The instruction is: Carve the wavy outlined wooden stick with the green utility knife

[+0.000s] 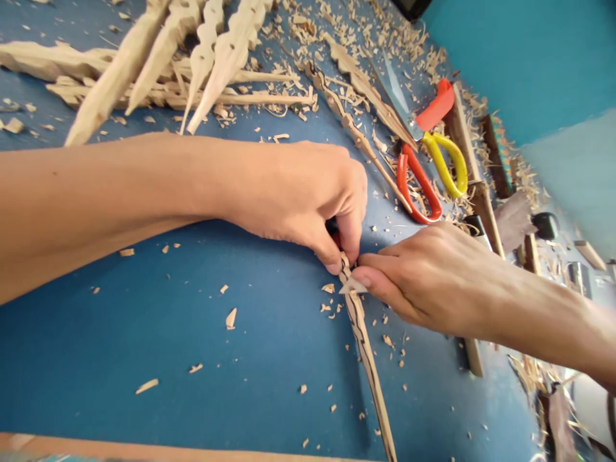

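A thin carved wooden stick (366, 356) with wavy dark pencil lines lies on the blue table (192, 333), pointing toward the lower right. My left hand (298, 192) is closed, pinching the stick's upper end against the table. My right hand (433, 276) comes in from the right, fingers closed on a small blade (352, 285) whose pale tip rests on the stick just below my left fingers. Small wood chips lie around the spot.
Several carved wooden sticks (158, 58) and heaps of shavings (337, 38) lie at the back. Red and yellow-handled shears (433, 167) sit right of centre. Wood strips and small tools (543, 224) crowd the right edge. A wooden table edge (144, 449) runs along the bottom.
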`<state>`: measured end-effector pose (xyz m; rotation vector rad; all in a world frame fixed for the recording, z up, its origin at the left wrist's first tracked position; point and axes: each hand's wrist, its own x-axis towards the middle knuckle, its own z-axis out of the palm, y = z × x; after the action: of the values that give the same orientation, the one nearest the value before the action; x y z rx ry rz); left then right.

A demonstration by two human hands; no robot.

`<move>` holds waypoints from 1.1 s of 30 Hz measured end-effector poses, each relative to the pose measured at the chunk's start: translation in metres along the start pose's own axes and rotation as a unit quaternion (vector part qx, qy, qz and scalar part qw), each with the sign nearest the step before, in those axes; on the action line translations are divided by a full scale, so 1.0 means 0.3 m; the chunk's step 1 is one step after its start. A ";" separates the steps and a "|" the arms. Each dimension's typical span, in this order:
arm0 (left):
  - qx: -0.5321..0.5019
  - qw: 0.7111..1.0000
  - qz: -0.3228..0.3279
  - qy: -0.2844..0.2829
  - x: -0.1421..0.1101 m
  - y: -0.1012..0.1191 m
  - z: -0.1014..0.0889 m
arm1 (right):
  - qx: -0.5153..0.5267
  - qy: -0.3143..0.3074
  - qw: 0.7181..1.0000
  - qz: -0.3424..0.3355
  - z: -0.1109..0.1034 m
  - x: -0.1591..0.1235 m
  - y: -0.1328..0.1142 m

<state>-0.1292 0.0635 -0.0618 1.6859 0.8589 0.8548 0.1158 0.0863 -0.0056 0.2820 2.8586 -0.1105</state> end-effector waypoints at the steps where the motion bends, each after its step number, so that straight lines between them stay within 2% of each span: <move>1: 0.038 0.996 0.022 -0.071 0.008 0.001 -0.014 | 0.010 -0.012 1.000 -0.001 -0.010 0.007 0.004; 2: 0.070 0.990 0.041 -0.118 0.014 0.000 -0.025 | 0.027 -0.021 0.999 -0.004 -0.021 0.013 0.010; 3: 0.093 0.985 0.054 -0.138 0.018 -0.003 -0.032 | 0.051 -0.031 0.998 -0.005 -0.032 0.018 0.018; 6: 0.126 0.977 0.081 -0.154 0.024 -0.017 -0.033 | 0.160 -0.032 0.987 0.004 -0.051 0.016 0.044; 8: 0.133 0.974 0.097 -0.158 0.024 -0.024 -0.028 | 0.198 0.016 0.980 0.030 -0.048 -0.006 0.056; 10: 0.137 0.972 0.111 -0.154 0.022 -0.026 -0.023 | 0.158 0.084 0.982 0.051 -0.033 -0.041 0.054; 12: 0.138 0.973 0.118 -0.143 0.020 -0.025 -0.021 | 0.066 0.123 0.989 0.040 -0.015 -0.075 0.034; 15: 0.133 0.976 0.110 -0.134 0.020 -0.019 -0.022 | -0.034 0.127 0.991 0.003 0.005 -0.105 -0.014; 19: 0.107 0.982 0.089 -0.128 0.024 -0.009 -0.027 | -0.049 0.136 0.990 -0.007 0.021 -0.100 -0.063; 24: 0.053 0.993 0.086 -0.056 0.005 -0.025 0.005 | -0.072 0.140 0.987 -0.015 0.037 -0.098 -0.082; 28: 0.015 0.995 0.090 0.037 -0.019 -0.051 0.084 | -0.099 0.138 0.986 0.005 0.048 -0.106 -0.099; 33: -0.018 0.993 0.061 0.100 -0.039 -0.048 0.172 | -0.080 0.119 0.989 0.026 0.046 -0.097 -0.105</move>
<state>-0.0926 0.0333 -0.0894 1.6538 0.8755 1.1319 0.1405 0.0489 -0.0093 0.3589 3.0701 0.1729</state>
